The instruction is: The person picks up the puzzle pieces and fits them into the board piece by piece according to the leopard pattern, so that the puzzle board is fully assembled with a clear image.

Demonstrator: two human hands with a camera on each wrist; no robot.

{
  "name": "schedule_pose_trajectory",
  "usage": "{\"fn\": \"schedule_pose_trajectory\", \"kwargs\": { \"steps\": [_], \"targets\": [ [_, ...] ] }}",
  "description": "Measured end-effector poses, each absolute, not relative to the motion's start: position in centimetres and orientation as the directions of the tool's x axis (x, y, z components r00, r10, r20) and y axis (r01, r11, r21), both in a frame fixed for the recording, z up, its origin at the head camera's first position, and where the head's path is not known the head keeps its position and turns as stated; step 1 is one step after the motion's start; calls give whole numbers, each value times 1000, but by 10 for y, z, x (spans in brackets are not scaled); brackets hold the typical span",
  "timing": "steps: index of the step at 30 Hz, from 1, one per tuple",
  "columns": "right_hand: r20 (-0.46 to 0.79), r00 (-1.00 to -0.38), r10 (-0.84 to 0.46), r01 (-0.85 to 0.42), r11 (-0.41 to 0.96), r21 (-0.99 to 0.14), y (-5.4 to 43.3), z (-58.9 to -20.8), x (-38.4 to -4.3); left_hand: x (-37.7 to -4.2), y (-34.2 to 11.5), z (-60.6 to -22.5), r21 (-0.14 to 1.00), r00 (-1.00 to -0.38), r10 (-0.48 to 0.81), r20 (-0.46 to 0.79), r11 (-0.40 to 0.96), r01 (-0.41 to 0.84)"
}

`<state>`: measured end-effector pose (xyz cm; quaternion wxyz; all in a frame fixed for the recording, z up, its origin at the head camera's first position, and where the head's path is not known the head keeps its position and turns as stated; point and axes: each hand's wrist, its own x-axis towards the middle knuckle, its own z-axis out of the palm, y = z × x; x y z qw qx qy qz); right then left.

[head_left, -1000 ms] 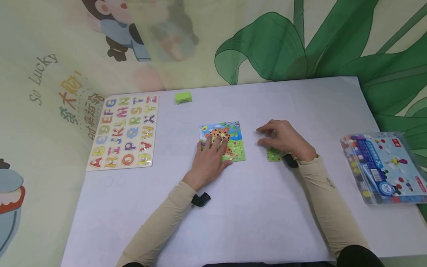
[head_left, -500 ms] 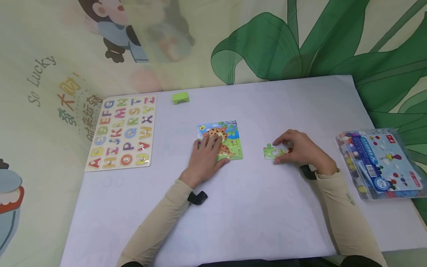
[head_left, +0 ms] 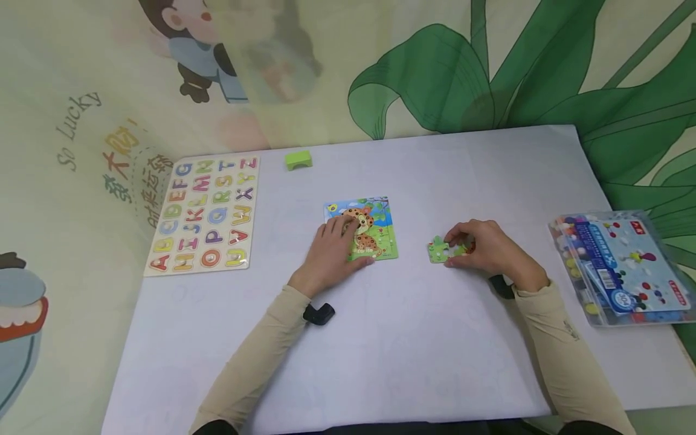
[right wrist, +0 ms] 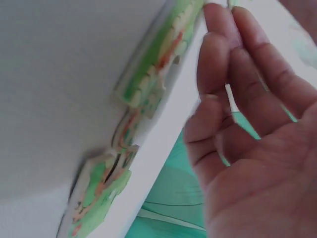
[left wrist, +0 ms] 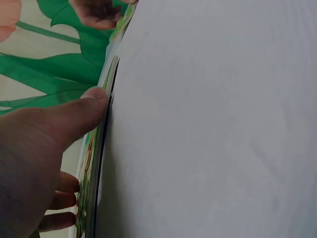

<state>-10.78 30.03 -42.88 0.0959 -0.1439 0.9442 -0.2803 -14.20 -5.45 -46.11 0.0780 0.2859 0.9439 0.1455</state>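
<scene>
A square jigsaw puzzle [head_left: 383,240] with a spotted cartoon leopard lies mid-table in the head view. My left hand [head_left: 326,254] rests over its left part, fingers loosely bent on the picture. In the left wrist view the thumb [left wrist: 81,116] lies against the edge of the board [left wrist: 93,168]. To the right, my right hand [head_left: 489,251] pinches a puzzle piece [head_left: 466,246] between thumb and forefinger. A green puzzle piece [head_left: 437,250] lies just left of its fingertips. The right wrist view, somewhat blurred, shows green and orange pieces [right wrist: 101,196] beside the curled fingers.
An alphabet board [head_left: 203,217] lies at the left of the white table [head_left: 391,350]. Near the back edge sits a green arch block [head_left: 298,159]. A clear plastic case [head_left: 625,266] of coloured beads stands at the right edge. A printed curtain hangs behind.
My right hand has moved right and a little nearer, closing thumb and forefinger on a puzzle piece. The green piece beside it has turned slightly. The left hand's fingers have drawn back leftward across the puzzle.
</scene>
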Motion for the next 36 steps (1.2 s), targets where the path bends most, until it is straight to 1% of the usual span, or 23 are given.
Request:
{"fn": "schedule_pose_trajectory", "kwargs": {
  "steps": [4,6,8,12,18,23,26,31,36],
  "targets": [
    [-35,-941,-336,-261,789,-556,298,-430,-108,-145,-66,-459,403,-827,560,-38,766,500],
    [-4,-944,-331,-270,776,-569,297,-432,-109,-146,-75,-458,442,-828,561,-6,744,501],
    [19,-946,-325,-273,760,-589,294,-433,-111,-148,-85,-457,463,-824,565,23,725,510],
    [31,-941,-337,-281,725,-630,280,-435,-121,-148,-104,-456,480,-817,576,41,706,522],
    [-3,-903,-430,-319,676,-664,232,-435,-140,-146,-118,-459,486,-806,592,4,703,519],
    [-59,-859,-509,-335,645,-687,187,-437,-151,-145,-117,-461,501,-800,599,-22,699,510],
    [-66,-841,-537,-341,622,-705,166,-438,-154,-146,-116,-463,503,-800,600,-24,699,509],
    [-56,-826,-561,-360,600,-714,143,-438,-160,-144,-117,-465,498,-805,593,-12,702,509],
    [-83,-810,-581,-352,595,-723,129,-440,-164,-141,-119,-463,484,-798,602,37,687,542]
  ]
}}
